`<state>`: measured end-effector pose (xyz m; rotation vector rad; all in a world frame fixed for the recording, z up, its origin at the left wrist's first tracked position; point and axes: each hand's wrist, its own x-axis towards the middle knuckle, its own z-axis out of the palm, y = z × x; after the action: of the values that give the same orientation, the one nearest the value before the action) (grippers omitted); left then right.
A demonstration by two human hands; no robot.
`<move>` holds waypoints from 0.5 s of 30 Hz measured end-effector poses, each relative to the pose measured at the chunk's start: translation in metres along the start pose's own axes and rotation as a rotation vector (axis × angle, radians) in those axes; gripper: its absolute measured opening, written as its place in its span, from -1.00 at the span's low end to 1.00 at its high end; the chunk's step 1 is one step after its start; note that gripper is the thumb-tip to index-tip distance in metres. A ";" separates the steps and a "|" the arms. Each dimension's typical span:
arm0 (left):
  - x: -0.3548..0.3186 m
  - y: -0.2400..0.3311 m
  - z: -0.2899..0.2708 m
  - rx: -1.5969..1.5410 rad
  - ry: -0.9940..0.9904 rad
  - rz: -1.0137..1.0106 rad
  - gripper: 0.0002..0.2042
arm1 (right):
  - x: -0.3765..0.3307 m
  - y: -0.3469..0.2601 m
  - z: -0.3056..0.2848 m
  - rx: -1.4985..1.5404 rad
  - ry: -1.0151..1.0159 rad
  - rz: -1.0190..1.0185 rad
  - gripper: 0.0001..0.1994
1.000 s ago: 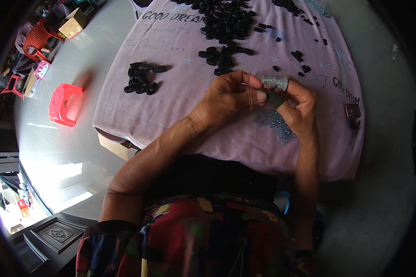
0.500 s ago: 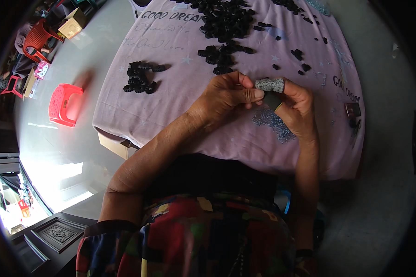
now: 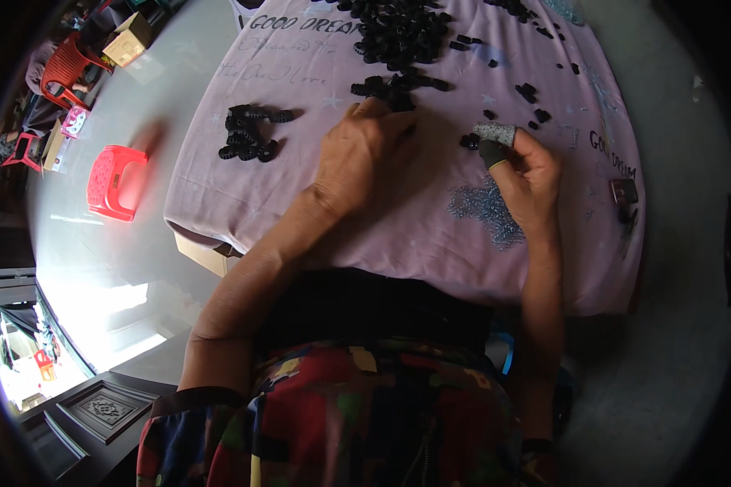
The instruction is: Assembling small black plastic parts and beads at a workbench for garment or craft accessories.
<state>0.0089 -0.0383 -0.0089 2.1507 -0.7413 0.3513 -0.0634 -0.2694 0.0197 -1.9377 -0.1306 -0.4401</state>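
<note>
A pink cloth (image 3: 317, 187) covers the work surface — probably a table — strewn with small black parts (image 3: 402, 32).

Our left hand (image 3: 364, 154) reaches forward, palm down, fingers curled and pressed to the surface ahead of us, the forearm running back bare toward the lower left. Our right hand (image 3: 528, 174) sits apart to the right, raised a little, with the fingers bent and the thumb and forefinger, both capped in finger cots, drawn together in a pinching grip. The right forearm comes up nearly straight from below.
</note>
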 end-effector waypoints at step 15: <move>0.001 -0.003 -0.002 0.031 -0.011 0.066 -0.79 | 0.000 -0.001 0.002 -0.093 0.003 -0.084 -0.85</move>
<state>0.0116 -0.0363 -0.0089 2.1626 -0.8196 0.3886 -0.0632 -0.2670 0.0203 -2.0282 -0.1934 -0.5124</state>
